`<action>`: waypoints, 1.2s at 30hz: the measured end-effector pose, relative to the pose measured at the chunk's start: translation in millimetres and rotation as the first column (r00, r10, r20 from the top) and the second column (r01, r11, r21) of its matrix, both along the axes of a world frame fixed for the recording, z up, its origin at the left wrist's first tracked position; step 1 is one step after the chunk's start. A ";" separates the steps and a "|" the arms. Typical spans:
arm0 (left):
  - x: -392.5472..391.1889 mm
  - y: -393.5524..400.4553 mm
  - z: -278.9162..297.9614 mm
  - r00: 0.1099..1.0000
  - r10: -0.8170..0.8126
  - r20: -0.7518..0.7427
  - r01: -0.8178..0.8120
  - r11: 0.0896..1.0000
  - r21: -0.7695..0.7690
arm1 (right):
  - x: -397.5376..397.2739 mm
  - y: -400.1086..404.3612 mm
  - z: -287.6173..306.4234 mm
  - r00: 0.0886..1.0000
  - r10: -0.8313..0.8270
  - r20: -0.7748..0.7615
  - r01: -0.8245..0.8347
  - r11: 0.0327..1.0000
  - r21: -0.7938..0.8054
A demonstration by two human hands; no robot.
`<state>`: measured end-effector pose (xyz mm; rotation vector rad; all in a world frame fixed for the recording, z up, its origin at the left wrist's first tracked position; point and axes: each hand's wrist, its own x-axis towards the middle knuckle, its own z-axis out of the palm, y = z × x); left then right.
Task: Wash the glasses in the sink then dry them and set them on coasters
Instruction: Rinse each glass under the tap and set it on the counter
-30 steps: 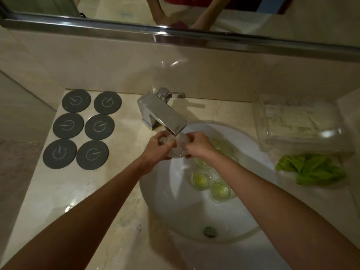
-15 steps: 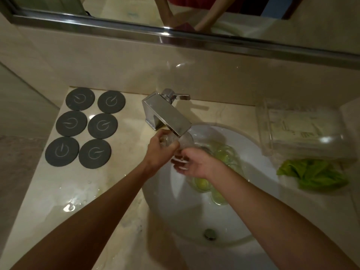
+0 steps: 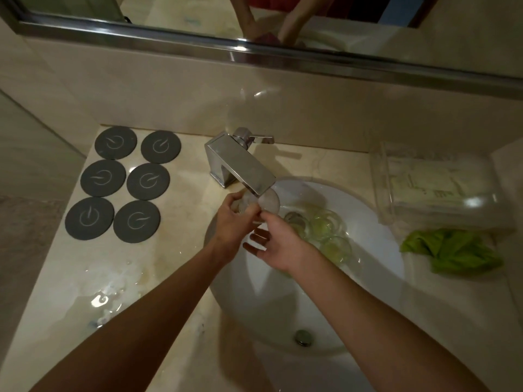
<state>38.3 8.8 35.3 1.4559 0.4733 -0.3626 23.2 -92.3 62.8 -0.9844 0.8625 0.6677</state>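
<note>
— One glass (image 3: 261,203) is in play: your left hand (image 3: 236,222) grips it under the faucet (image 3: 240,162) spout, at the back-left rim of the sink (image 3: 376,292).

— And the right hand?

— Your right hand (image 3: 278,247) has come off it. A second ago both hands closed around the glass; now the right one hangs just below, fingers spread and holding nothing. I read that as the rub being finished on this one, with a rinse or a move to drying next.

— The rest of the glasses?

— A cluster of other glasses (image 3: 319,230) lies in the back of the basin, beyond your right wrist, not yet washed as far as I can judge. How many, I cannot tell.

— Further out?

— Six coasters (image 3: 124,183) sit bare at the back-left corner of the worktop (image 3: 70,278), in two columns. The green cloth (image 3: 452,253) lies at the right edge, beside a clear box (image 3: 433,188). A puddle (image 3: 104,298) spreads near the front-left.

— Any writing?

— Each coaster carries a pale ring-and-stroke mark, no words. The print inside the box is too blurred to read.
</note>
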 end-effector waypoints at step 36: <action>7.4 7.5 19.6 0.946 -0.257 0.197 0.122 0.846 0.520 | 15.8 -9.8 -4.6 0.978 -0.209 -0.002 0.207 0.965 0.158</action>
